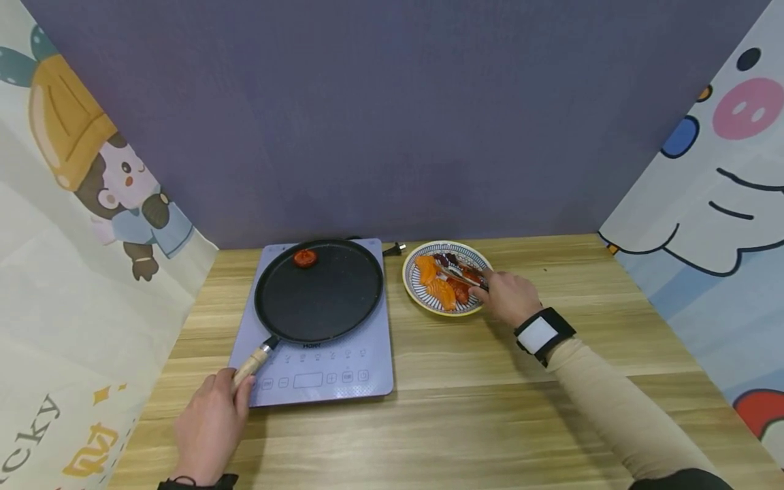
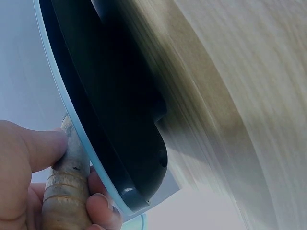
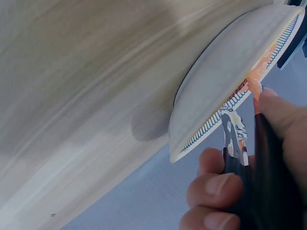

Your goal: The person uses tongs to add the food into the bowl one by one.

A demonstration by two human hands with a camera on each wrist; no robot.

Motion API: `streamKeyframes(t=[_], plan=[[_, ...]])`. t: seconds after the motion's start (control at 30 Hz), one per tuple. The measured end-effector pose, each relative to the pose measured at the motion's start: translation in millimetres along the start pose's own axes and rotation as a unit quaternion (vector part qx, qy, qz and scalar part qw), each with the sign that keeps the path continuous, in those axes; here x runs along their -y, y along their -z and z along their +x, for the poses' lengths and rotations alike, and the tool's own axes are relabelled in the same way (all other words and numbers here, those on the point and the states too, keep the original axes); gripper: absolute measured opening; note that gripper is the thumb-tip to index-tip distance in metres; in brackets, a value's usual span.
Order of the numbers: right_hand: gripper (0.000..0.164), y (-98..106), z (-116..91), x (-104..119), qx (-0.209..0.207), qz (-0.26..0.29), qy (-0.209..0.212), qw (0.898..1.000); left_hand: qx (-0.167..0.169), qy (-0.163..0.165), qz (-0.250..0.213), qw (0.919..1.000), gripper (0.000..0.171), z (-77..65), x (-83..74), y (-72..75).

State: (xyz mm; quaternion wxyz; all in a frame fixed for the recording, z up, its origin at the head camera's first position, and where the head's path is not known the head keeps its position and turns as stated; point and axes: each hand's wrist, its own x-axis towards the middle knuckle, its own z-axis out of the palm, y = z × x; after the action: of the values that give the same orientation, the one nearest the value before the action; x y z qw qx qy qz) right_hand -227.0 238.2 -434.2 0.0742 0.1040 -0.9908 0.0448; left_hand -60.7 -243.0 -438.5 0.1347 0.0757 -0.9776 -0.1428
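Note:
My left hand grips the wooden handle of a flat black frying pan. One red tomato-like slice lies near the pan's far left rim. My right hand holds black-handled metal tongs, their tips down among the food on a patterned plate with a yellow rim. Orange salmon-like pieces, red pieces and dark pieces lie there. I cannot tell whether the tongs pinch a piece. In the left wrist view, thumb and fingers wrap the handle.
Under the pan is a lilac induction cooker with touch buttons at its front. A black plug lies between cooker and plate. A purple-grey panel closes off the back of the wooden table, with printed sheets at both sides.

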Motion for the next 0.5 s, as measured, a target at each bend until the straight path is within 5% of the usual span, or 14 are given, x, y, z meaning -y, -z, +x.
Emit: streamKeyframes(t=[0.5], plan=[[0.044,4.5,4.1,-3.9,-0.004,-0.025,0.006,1.000,-0.019,-0.014,-0.001,0.9997,0.032,-0.7,-0.7,1.0]])
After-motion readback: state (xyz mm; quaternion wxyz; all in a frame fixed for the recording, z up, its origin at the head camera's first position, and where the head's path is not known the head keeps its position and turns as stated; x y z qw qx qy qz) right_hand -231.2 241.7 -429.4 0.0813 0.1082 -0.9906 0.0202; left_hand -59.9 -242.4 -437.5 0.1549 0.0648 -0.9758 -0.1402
